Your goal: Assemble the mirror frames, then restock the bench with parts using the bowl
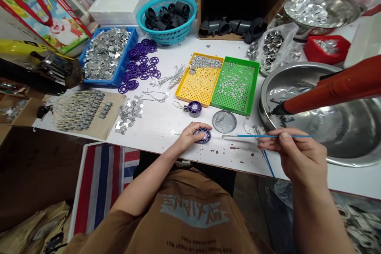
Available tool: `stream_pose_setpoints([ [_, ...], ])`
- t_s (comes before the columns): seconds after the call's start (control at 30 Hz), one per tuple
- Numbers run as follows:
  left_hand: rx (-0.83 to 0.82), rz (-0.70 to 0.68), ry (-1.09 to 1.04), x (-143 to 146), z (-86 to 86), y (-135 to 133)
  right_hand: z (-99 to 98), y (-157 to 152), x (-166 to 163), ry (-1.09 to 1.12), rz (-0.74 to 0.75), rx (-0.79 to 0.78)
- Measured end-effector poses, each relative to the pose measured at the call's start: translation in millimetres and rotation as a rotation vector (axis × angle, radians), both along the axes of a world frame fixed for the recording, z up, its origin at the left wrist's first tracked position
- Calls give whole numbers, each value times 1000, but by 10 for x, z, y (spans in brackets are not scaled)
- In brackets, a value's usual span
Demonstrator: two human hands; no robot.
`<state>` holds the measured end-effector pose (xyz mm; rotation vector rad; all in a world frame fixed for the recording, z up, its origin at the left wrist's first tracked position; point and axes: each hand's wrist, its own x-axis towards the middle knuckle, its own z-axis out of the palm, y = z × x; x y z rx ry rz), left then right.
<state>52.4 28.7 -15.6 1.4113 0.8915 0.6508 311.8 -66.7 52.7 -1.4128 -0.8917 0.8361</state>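
Observation:
My left hand (pixel 190 137) is closed on a round purple plastic part (pixel 206 136) with spokes, held at the table's front edge. Between the fingertips of my right hand (pixel 294 149) lies a thin blue paintbrush (pixel 247 135), level, its tip pointing left toward the purple part but apart from it. Just behind the brush sits a shallow round dish (pixel 224 121) of grey paste. A second purple part on a dark base (pixel 194 108), with wires at its left, stands behind my left hand. Another blue stick (pixel 268 163) leans at the table edge below my right hand.
Yellow (pixel 199 83) and green trays (pixel 235 87) hold small metal pieces and beads. A steel basin (pixel 333 135) stands right, with a red-orange tool (pixel 333 87) hanging over it. At left are purple rings (pixel 143 67), a blue bin (pixel 104 55), metal squares (pixel 131 111) and wired parts (pixel 80 111).

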Motion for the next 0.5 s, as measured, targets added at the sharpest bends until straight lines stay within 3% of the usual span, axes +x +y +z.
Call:
stream_pose_setpoints([
  [0.37,84,40,114,73,46,-8,-29,14,27,3,12,26],
  [0.5,103,34,144,81,50,3,-95,14,27,21,-48,47],
])
